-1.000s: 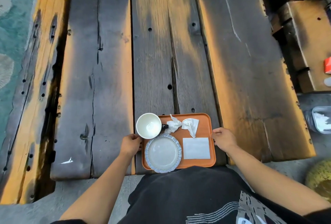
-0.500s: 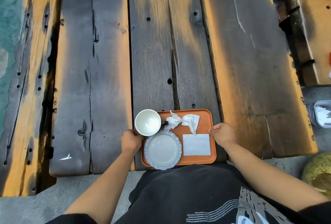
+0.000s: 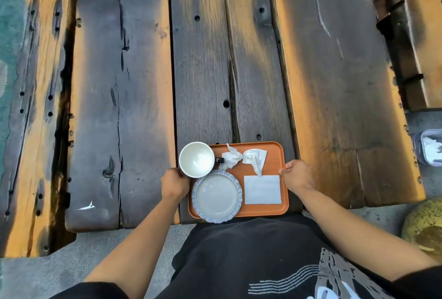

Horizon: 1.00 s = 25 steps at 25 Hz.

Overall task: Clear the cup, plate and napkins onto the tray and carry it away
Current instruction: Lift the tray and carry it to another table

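An orange tray [image 3: 275,155] lies at the near edge of the dark wooden table. On it stand a white cup [image 3: 196,159] with a dark handle at the back left and a pale plate [image 3: 217,196] with a blue rim at the front left. Two crumpled napkins [image 3: 244,158] lie at the back, and a flat folded napkin [image 3: 262,189] sits at the front right. My left hand [image 3: 174,184] grips the tray's left edge below the cup. My right hand [image 3: 297,175] holds the tray's right edge.
The plank table [image 3: 143,83] stretches far ahead. A wooden bench or block [image 3: 416,35] stands at the right. A clear container [image 3: 430,150] with white contents sits low at the right edge, and a yellowish round object [image 3: 423,224] lies beside my right arm.
The tray and both hands keep almost the same place in view. The view has shifted a little over the table, and both hands stay on the tray's edges.
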Each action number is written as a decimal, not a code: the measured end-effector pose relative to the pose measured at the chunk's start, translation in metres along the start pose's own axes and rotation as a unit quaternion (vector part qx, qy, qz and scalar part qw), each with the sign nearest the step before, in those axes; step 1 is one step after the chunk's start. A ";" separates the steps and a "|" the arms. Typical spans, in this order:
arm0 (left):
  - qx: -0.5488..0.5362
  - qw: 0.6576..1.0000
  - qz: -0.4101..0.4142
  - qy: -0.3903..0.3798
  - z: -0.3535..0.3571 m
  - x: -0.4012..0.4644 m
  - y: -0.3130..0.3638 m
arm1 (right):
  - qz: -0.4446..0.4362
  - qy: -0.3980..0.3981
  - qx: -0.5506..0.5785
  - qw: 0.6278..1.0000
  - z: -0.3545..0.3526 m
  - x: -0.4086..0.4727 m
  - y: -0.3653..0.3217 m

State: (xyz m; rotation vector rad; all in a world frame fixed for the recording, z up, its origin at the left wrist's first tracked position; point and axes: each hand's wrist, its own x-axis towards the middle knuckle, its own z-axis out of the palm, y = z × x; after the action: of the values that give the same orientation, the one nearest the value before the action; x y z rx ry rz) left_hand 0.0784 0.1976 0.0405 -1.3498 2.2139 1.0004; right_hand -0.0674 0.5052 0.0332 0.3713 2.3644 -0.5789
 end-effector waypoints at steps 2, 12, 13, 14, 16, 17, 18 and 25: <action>-0.002 1.000 0.001 0.002 0.000 -0.001 0.000 | -0.001 0.005 0.006 1.000 0.000 -0.001 0.000; -0.022 1.000 -0.006 0.006 -0.001 0.000 -0.006 | -0.016 0.014 0.007 1.000 -0.002 -0.001 -0.002; -0.025 1.000 -0.006 0.005 -0.002 0.000 -0.006 | -0.017 0.014 0.009 1.000 -0.003 -0.001 -0.003; -0.029 1.000 -0.006 0.004 -0.003 0.000 -0.006 | -0.019 0.013 0.011 1.000 -0.003 -0.001 -0.003; -0.031 0.999 -0.008 0.003 -0.006 0.002 -0.007 | -0.022 0.012 0.017 1.000 -0.005 -0.002 -0.005; -0.032 0.999 -0.008 0.003 -0.007 0.002 -0.007 | -0.023 0.012 0.018 1.000 -0.006 -0.002 -0.005; -0.032 0.999 -0.006 0.004 -0.009 0.002 -0.007 | -0.024 0.014 0.018 0.999 -0.007 -0.003 -0.006; -0.053 0.999 0.001 0.010 -0.018 0.003 -0.010 | -0.028 0.019 0.019 0.999 -0.007 -0.011 -0.011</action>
State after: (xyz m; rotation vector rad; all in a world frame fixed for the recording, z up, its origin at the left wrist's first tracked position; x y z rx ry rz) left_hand 0.0870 0.1789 0.0470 -1.4084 2.2043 1.1232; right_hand -0.0672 0.4978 0.0490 0.3353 2.4095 -0.6490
